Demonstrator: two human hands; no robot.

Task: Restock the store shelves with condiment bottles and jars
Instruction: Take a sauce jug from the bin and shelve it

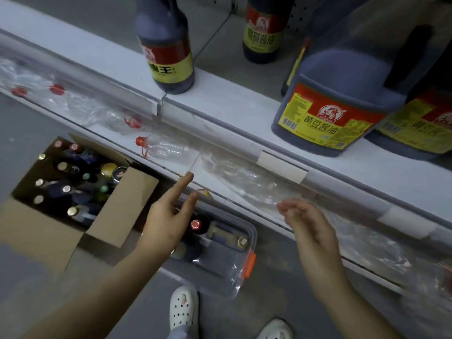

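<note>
While both hands hang in front of the shelves, neither one holds a thing. The left hand [168,217] has its fingers out straight, just above a clear bin [234,277] on the floor. The right hand [307,223] is loosely curled on nothing, near the front edge of the low shelf [171,168].

Inside the bin sit dark bottles [197,225], one with a red cap. Beside the bin, an open cardboard box [122,201] holds many more bottles, caps up. Clear plastic bottles [166,149] lie along the low shelf. On the top shelf [232,104] stand a tall sauce bottle [167,57] at the front edge and a big jug [335,106] further right.

I think the dark bottles are full, so they will be heavy. They look smooth and may slip, and they could break if dropped. It seems best to wrap a hand around the fat middle, not the cap, with the other hand under the bottom.
</note>
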